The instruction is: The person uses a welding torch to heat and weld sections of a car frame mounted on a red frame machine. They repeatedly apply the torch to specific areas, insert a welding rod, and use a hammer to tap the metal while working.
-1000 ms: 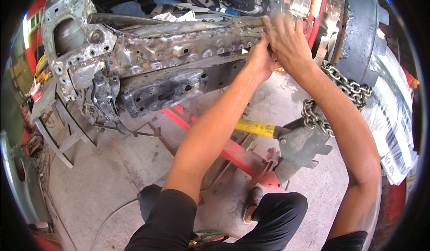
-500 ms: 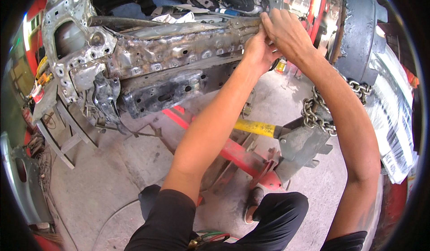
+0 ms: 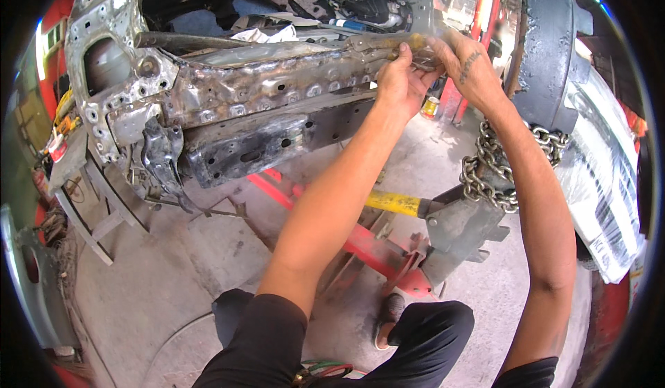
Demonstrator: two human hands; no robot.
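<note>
Both hands are at the right end of a bare, rust-stained steel sill (image 3: 242,86), beside a narrow metal piece (image 3: 370,42) that lies along its upper edge. The left hand (image 3: 400,86) is turned palm up, thumb raised, fingers reaching toward the other hand; its grip looks loosely curled — whether it holds anything, I cannot tell. The right hand (image 3: 472,69) is bent over from the right, back upward, its fingertips blurred, so I cannot tell its grip either. Below the sill runs a dark, holed rail (image 3: 277,142). A steel chain (image 3: 485,170) hangs near the right forearm — above a grey bracket (image 3: 460,235) joined to a yellow bar (image 3: 395,201). A small yellow can (image 3: 430,107) stands on the floor beyond the hands.
</note>
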